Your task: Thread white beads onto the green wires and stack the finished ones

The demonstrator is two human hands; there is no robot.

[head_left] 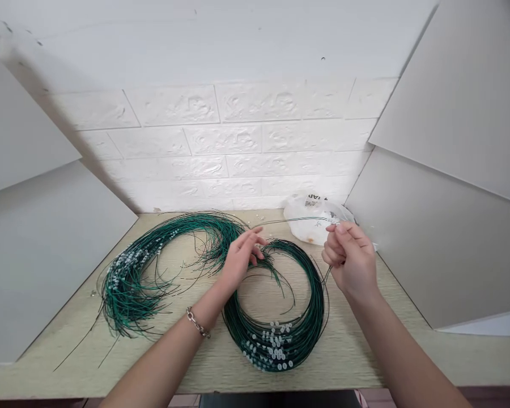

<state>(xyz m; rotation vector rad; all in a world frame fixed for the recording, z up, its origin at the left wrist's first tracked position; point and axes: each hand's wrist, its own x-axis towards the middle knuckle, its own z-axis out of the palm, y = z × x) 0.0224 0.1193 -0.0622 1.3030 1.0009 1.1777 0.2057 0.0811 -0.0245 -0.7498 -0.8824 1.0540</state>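
Observation:
My right hand (351, 255) is closed, its thumb and forefinger pinching a thin green cord (297, 219) that runs left toward the back of the bundles. A dark strand also hangs below that fist. My left hand (242, 252), with a chain bracelet at the wrist, rests over the top of a round coil of green and black cords (317, 283); its fingers are apart. Small clear-white beads (276, 345) cluster along the coil's near side. Left of it lies a loose, curved bundle of similar cords (136, 277), with beads on its left part and frayed-looking ends.
A crumpled white plastic bag (301, 224) lies behind my right hand. Grey panels (450, 226) flank the pale wooden table (187, 345) on both sides, and a white brick-patterned wall (238, 136) stands at the back. Small white bits lie near the bag.

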